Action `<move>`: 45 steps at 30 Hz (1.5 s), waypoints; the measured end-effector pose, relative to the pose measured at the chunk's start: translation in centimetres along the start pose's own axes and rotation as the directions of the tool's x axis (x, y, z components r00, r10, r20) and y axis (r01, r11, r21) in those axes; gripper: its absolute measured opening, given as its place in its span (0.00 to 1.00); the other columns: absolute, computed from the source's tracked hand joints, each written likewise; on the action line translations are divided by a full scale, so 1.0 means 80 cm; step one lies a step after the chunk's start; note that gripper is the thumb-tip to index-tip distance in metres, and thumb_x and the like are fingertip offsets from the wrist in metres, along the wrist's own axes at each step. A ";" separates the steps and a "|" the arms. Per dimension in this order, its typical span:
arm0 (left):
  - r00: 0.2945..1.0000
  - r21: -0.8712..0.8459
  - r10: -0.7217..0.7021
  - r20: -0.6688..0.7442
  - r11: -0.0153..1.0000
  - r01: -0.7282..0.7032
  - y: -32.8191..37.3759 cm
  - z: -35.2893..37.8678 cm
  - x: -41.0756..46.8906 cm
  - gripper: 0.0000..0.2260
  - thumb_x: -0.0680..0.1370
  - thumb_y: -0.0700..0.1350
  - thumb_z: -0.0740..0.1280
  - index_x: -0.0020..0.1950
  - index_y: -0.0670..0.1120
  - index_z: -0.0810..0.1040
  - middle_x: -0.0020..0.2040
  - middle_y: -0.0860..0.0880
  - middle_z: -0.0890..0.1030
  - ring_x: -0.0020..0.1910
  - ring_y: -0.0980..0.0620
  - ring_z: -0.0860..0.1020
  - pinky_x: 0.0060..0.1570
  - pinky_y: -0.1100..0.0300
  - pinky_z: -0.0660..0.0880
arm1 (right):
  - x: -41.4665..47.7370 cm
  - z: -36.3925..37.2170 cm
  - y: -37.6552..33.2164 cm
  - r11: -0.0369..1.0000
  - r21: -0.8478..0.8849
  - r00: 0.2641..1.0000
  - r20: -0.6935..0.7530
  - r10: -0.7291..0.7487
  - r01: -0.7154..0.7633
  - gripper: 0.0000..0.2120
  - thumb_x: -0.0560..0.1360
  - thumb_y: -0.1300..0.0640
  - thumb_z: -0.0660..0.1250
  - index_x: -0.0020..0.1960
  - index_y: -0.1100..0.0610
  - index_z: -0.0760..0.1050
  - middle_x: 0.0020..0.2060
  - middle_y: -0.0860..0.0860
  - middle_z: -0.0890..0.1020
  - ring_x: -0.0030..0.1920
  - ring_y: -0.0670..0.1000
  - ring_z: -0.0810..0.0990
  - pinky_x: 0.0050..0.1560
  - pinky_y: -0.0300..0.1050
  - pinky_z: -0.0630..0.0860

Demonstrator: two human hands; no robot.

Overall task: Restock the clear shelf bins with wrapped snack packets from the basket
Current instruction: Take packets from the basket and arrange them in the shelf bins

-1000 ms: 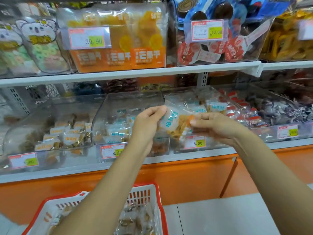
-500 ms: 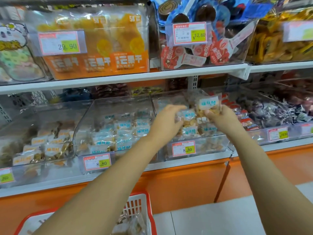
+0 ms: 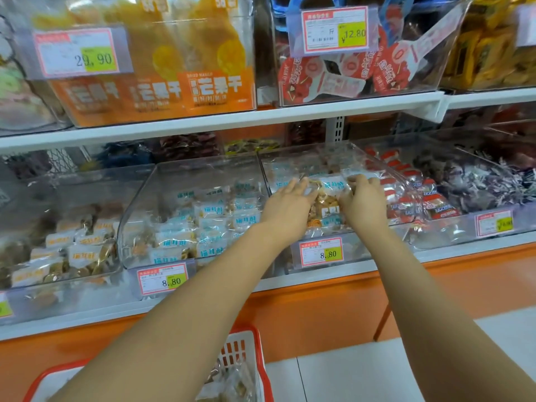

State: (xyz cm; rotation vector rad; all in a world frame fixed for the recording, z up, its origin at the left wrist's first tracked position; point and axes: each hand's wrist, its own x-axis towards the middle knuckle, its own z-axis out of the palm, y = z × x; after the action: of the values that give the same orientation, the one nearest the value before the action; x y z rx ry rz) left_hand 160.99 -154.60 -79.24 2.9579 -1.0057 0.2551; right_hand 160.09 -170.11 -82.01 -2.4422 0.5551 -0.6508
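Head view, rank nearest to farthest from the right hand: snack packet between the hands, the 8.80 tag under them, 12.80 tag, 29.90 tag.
From the right hand:
1. snack packet, at its fingertips, just to the left.
2. 8.80 tag, directly below.
3. 12.80 tag, high above.
4. 29.90 tag, high and far left.
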 end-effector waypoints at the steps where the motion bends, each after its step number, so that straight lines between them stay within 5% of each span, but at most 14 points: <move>1: 1.000 -0.013 0.008 0.004 1.000 -0.008 0.000 -0.001 -0.003 0.34 0.78 0.35 0.63 0.79 0.51 0.51 0.79 0.47 0.45 0.78 0.48 0.46 0.74 0.54 0.50 | -0.002 0.002 0.001 0.999 0.022 0.999 -0.023 -0.030 0.030 0.20 0.77 0.57 0.65 0.67 0.60 0.69 0.63 0.60 0.70 0.63 0.60 0.69 0.63 0.55 0.69; 6: 0.995 -0.245 0.037 -0.092 0.968 -0.059 0.001 -0.010 -0.049 0.29 0.80 0.38 0.60 0.79 0.50 0.53 0.79 0.50 0.46 0.78 0.52 0.44 0.73 0.54 0.54 | -0.030 -0.008 -0.007 0.979 0.135 0.975 -0.188 -0.123 0.150 0.14 0.79 0.55 0.63 0.60 0.62 0.72 0.58 0.58 0.73 0.58 0.57 0.73 0.58 0.53 0.72; 9: 0.968 -0.426 -0.060 -0.242 0.903 -0.051 -0.001 -0.013 -0.102 0.20 0.81 0.43 0.60 0.74 0.47 0.65 0.76 0.50 0.62 0.75 0.52 0.60 0.69 0.59 0.60 | -0.068 -0.022 -0.026 0.932 0.161 0.920 -0.282 -0.272 0.325 0.11 0.80 0.52 0.62 0.46 0.60 0.72 0.42 0.53 0.73 0.41 0.51 0.72 0.42 0.46 0.70; 11: 0.931 -0.540 -0.181 -0.316 0.841 -0.020 -0.009 -0.007 -0.151 0.10 0.81 0.46 0.60 0.58 0.46 0.77 0.58 0.48 0.77 0.57 0.52 0.74 0.55 0.61 0.69 | -0.102 -0.025 -0.042 0.872 0.143 0.874 -0.220 -0.433 0.469 0.15 0.80 0.52 0.61 0.38 0.58 0.69 0.32 0.51 0.70 0.33 0.51 0.68 0.33 0.45 0.63; 13: 0.906 -0.601 -0.293 -0.305 0.798 0.056 -0.021 0.013 -0.202 0.11 0.81 0.48 0.61 0.41 0.44 0.75 0.38 0.49 0.75 0.38 0.53 0.73 0.39 0.60 0.68 | -0.142 -0.015 -0.054 0.784 0.083 0.788 -0.057 -0.613 0.615 0.18 0.79 0.51 0.61 0.33 0.56 0.66 0.28 0.51 0.69 0.29 0.53 0.68 0.30 0.47 0.62; 16: 0.909 -0.647 -0.407 -0.088 0.718 0.259 -0.042 0.069 -0.271 0.18 0.80 0.49 0.62 0.32 0.45 0.67 0.28 0.48 0.69 0.29 0.51 0.67 0.32 0.55 0.63 | -0.197 0.017 -0.055 0.680 0.007 0.658 0.247 -0.712 0.733 0.18 0.80 0.49 0.60 0.34 0.55 0.66 0.30 0.50 0.69 0.30 0.53 0.69 0.31 0.45 0.62; 21: 0.802 -0.510 -0.360 0.477 0.629 0.586 -0.062 0.169 -0.355 0.15 0.79 0.44 0.64 0.33 0.44 0.70 0.31 0.45 0.70 0.30 0.52 0.67 0.31 0.61 0.63 | -0.281 0.078 -0.021 0.729 -0.018 0.466 0.780 -0.418 0.684 0.12 0.80 0.53 0.58 0.54 0.56 0.78 0.53 0.52 0.81 0.48 0.53 0.79 0.47 0.46 0.76; 24: 0.685 -0.405 -0.267 0.678 0.642 0.651 -0.061 0.220 -0.408 0.08 0.77 0.44 0.67 0.50 0.40 0.81 0.48 0.41 0.81 0.38 0.54 0.74 0.39 0.65 0.69 | -0.324 0.080 -0.006 0.723 0.036 0.272 0.912 -0.306 0.690 0.17 0.81 0.56 0.56 0.68 0.55 0.71 0.69 0.53 0.71 0.63 0.53 0.75 0.63 0.47 0.72; 26: 0.667 -0.381 -0.211 0.714 0.682 0.624 -0.054 0.249 -0.440 0.08 0.76 0.43 0.69 0.54 0.42 0.81 0.53 0.46 0.81 0.47 0.53 0.77 0.44 0.64 0.70 | -0.334 0.079 0.002 0.645 0.018 0.224 0.930 -0.290 0.764 0.22 0.82 0.59 0.55 0.76 0.57 0.60 0.77 0.52 0.55 0.72 0.54 0.65 0.67 0.46 0.66; 28: 0.649 -0.368 -0.137 0.749 0.727 0.579 -0.042 0.273 -0.463 0.09 0.75 0.41 0.68 0.55 0.41 0.79 0.53 0.44 0.81 0.51 0.48 0.78 0.45 0.63 0.70 | -0.334 0.078 0.003 0.627 -0.002 0.230 0.931 -0.284 0.779 0.24 0.82 0.59 0.55 0.77 0.56 0.56 0.78 0.51 0.50 0.74 0.53 0.62 0.68 0.46 0.65; 34: 0.689 -0.306 -0.186 0.700 0.794 0.525 -0.025 0.309 -0.473 0.14 0.78 0.44 0.63 0.63 0.44 0.74 0.56 0.44 0.79 0.54 0.46 0.78 0.56 0.54 0.75 | -0.324 0.091 -0.001 0.646 0.019 0.225 0.929 -0.294 0.763 0.21 0.82 0.54 0.57 0.74 0.53 0.64 0.76 0.52 0.59 0.69 0.54 0.70 0.68 0.47 0.67; 40: 0.737 -0.367 -0.193 0.648 0.769 0.524 -0.027 0.306 -0.451 0.06 0.77 0.40 0.67 0.49 0.40 0.81 0.48 0.43 0.83 0.47 0.47 0.80 0.48 0.58 0.75 | -0.317 0.096 -0.005 0.706 0.032 0.234 0.932 -0.276 0.707 0.18 0.82 0.53 0.56 0.71 0.55 0.70 0.72 0.53 0.68 0.68 0.54 0.71 0.67 0.47 0.68; 42: 0.812 -0.464 -0.163 0.560 0.750 0.471 -0.031 0.282 -0.443 0.06 0.78 0.41 0.67 0.48 0.41 0.83 0.46 0.47 0.82 0.42 0.52 0.80 0.46 0.58 0.75 | -0.313 0.098 -0.006 0.820 0.059 0.301 0.913 -0.275 0.569 0.16 0.81 0.53 0.58 0.67 0.55 0.73 0.65 0.53 0.76 0.59 0.53 0.77 0.60 0.45 0.74; 45: 0.921 -0.610 -0.215 0.324 0.697 0.377 -0.034 0.224 -0.427 0.07 0.78 0.43 0.67 0.51 0.46 0.84 0.38 0.57 0.75 0.35 0.60 0.72 0.40 0.65 0.70 | -0.304 0.102 -0.011 0.938 0.006 0.503 0.843 -0.191 0.346 0.17 0.81 0.55 0.59 0.68 0.57 0.72 0.62 0.54 0.78 0.54 0.52 0.79 0.49 0.40 0.73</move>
State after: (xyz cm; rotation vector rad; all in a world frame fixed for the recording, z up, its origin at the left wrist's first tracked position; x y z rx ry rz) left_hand 138.71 -132.84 -102.14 2.4327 -0.4475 -0.3903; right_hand 145.39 -153.87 -95.42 -2.6317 -0.2010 0.5403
